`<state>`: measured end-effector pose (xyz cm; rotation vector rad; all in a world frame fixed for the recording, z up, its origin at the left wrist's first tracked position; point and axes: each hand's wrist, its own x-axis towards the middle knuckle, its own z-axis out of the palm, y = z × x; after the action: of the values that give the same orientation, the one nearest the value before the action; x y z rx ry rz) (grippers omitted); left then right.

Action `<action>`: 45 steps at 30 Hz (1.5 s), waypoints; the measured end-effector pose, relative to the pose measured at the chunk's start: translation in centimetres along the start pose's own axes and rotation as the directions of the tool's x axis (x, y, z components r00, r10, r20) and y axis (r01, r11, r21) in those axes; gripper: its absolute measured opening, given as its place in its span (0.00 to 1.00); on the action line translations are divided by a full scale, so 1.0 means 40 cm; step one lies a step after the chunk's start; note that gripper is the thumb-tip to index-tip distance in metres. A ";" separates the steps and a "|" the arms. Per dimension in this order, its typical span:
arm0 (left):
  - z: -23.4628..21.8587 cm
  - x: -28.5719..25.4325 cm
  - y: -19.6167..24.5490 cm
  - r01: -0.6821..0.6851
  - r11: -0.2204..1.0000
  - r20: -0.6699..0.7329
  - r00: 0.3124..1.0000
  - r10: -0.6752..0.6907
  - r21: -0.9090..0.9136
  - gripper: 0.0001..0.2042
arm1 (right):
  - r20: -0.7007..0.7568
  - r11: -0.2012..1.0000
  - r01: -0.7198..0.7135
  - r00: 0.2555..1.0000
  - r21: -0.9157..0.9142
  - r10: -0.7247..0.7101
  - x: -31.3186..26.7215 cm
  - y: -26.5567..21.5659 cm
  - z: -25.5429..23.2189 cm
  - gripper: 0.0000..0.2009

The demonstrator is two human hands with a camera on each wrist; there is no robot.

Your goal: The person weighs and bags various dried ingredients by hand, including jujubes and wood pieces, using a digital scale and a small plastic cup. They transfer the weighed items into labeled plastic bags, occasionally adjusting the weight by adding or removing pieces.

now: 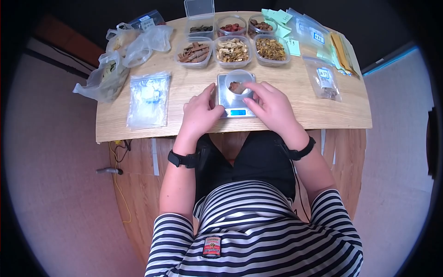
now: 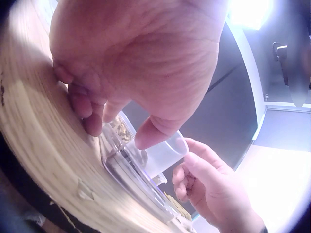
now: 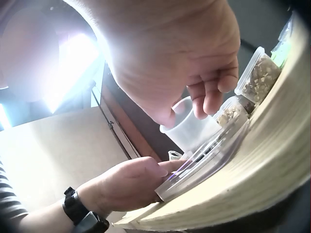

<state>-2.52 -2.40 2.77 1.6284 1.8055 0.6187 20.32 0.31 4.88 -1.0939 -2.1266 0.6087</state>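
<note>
A clear plastic cup (image 1: 235,94) with a few reddish-brown pieces (image 1: 236,87) in its bottom stands on a small silver digital scale (image 1: 224,98), whose blue display is lit. At the cup's right rim my right hand (image 1: 274,105) pinches the edge between thumb and fingers; the right wrist view shows the cup (image 3: 187,131) below the fingertips. My left hand (image 1: 199,113) lies along the scale's left side, its fingers loose and holding nothing. Seen from the left wrist, the left thumb (image 2: 153,133) overlaps the cup's wall.
Behind the scale are open tubs of dried bark strips (image 1: 194,52), pale slices (image 1: 232,50), yellowish pieces (image 1: 270,49), red dates (image 1: 232,27) and brown pieces (image 1: 262,25). A zip bag (image 1: 148,100) and plastic bags (image 1: 110,76) lie left, labelled bags (image 1: 323,78) right.
</note>
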 end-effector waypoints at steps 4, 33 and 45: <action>-0.004 0.000 0.003 0.020 1.000 0.017 1.000 -0.020 0.011 0.37 | -0.005 0.998 0.025 1.000 -0.051 -0.025 0.001 0.031 0.001 0.10; -0.001 -0.003 0.000 -0.116 0.984 -0.011 0.993 0.119 0.138 0.40 | -0.367 0.917 -0.235 0.862 0.322 0.350 -0.144 0.156 0.026 0.02; -0.007 -0.004 0.016 -0.042 0.991 0.051 0.998 0.036 0.129 0.42 | -0.377 0.932 -0.265 0.860 0.246 0.344 -0.142 0.147 0.029 0.03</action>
<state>-2.29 -2.45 3.44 1.7530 1.8153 0.4836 25.01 -1.35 -1.69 -1.3333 -1.5107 0.6380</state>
